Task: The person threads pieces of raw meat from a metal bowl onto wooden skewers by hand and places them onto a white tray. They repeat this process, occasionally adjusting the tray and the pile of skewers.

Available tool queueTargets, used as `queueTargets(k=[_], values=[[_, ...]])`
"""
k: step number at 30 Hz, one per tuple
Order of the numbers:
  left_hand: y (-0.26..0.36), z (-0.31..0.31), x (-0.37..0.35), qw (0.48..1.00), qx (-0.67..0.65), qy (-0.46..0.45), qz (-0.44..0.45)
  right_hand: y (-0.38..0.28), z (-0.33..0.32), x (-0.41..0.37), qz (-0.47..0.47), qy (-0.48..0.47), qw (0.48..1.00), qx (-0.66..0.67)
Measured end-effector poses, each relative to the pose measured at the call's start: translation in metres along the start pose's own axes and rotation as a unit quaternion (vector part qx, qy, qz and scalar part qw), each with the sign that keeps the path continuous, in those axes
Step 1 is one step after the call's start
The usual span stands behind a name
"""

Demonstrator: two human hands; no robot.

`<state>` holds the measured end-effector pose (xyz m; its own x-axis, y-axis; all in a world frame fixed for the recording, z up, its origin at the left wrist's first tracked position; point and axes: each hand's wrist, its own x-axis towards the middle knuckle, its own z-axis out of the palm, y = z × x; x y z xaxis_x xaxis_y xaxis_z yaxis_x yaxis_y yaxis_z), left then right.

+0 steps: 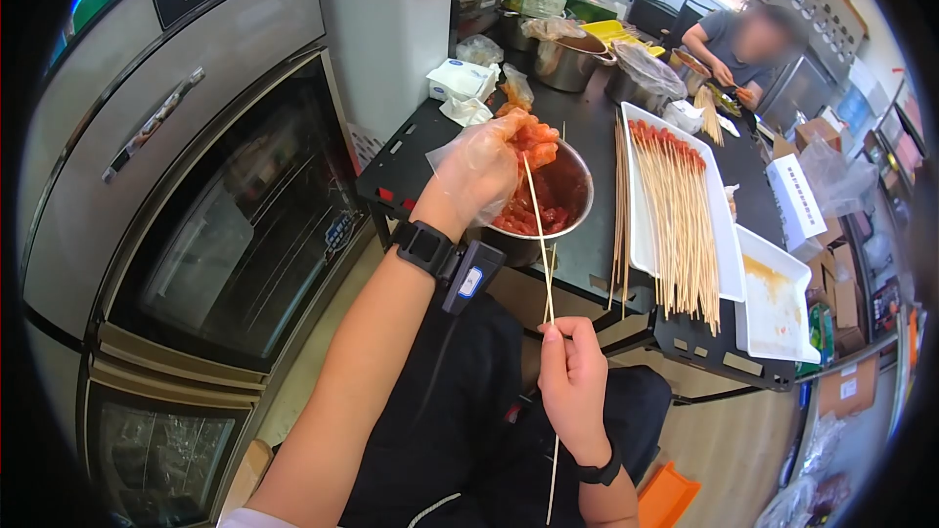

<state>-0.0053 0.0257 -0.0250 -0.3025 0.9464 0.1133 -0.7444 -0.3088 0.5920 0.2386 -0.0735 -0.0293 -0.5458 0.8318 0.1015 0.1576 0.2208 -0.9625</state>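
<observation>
My left hand [479, 166], in a clear plastic glove, is closed around pieces of red raw meat [536, 140] above a steel bowl. More red meat [533, 215] lies in the bowl [585, 194]. A thin wooden skewer [540, 225] runs from the meat at my left fingers down past my right hand. My bare right hand [574, 372] pinches this skewer low on its shaft, in front of my lap. To the right, a white tray [729, 225] carries a row of skewers [680, 225] tipped with red meat. Bare skewers [621, 205] lie along its left edge.
A second white tray [778, 308], stained inside, sits at the table's right corner. Behind the bowl are a tissue box [462, 80] and a large steel pot [569, 64]. Across the black table [587, 279] another person [748, 49] works with both hands. An oven [225, 205] stands close on my left.
</observation>
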Motion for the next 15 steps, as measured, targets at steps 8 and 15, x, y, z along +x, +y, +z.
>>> queueTargets(k=[8,15], values=[[-0.001,0.004,-0.003,1.000,0.018,-0.024,-0.008,0.007,-0.001,0.014,-0.017,0.015,1.000,-0.005],[0.002,0.012,-0.012,0.998,0.067,-0.006,-0.015,0.005,0.003,0.020,-0.052,0.043,0.996,-0.053]])
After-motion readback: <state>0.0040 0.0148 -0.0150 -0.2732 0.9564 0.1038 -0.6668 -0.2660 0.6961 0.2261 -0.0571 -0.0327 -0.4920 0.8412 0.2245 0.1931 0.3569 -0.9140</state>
